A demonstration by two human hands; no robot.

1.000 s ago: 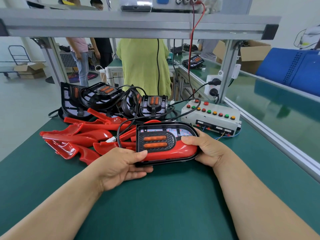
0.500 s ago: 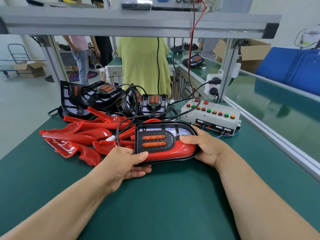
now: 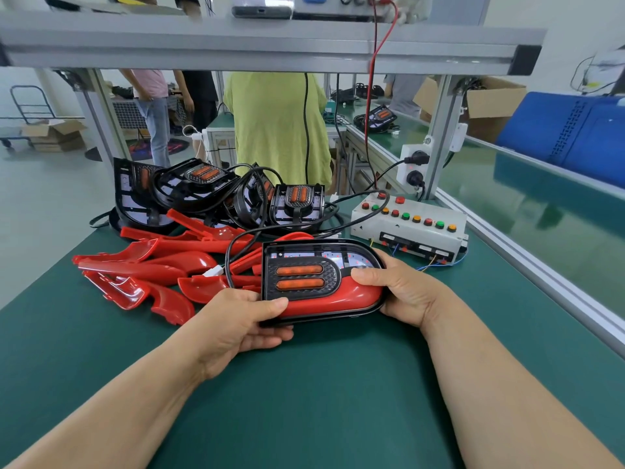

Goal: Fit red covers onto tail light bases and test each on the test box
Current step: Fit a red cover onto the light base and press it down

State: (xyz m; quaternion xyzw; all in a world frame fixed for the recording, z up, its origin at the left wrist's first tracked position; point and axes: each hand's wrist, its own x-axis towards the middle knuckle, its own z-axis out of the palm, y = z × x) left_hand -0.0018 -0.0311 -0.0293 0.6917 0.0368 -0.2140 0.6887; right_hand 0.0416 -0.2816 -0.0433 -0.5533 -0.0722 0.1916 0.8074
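Note:
A black tail light base (image 3: 304, 262) with two orange strips lies in front of me on the green mat, with a red cover (image 3: 334, 297) seated along its near edge. My left hand (image 3: 236, 323) grips its left near corner, thumb on top. My right hand (image 3: 402, 292) holds the rounded right end, thumb on the cover. A black cable (image 3: 233, 252) runs from the base's left side. Behind it stands the white test box (image 3: 409, 228) with red, green and orange buttons.
Several loose red covers (image 3: 145, 269) lie at the left. Several black bases with cables (image 3: 216, 198) are piled behind them. An aluminium frame post (image 3: 439, 137) with power sockets stands at the right. People stand beyond the bench. A rail (image 3: 541, 282) borders the mat's right side.
Both hands keep their hold on the tail light. The light has shifted very slightly; nothing was let go or picked up.

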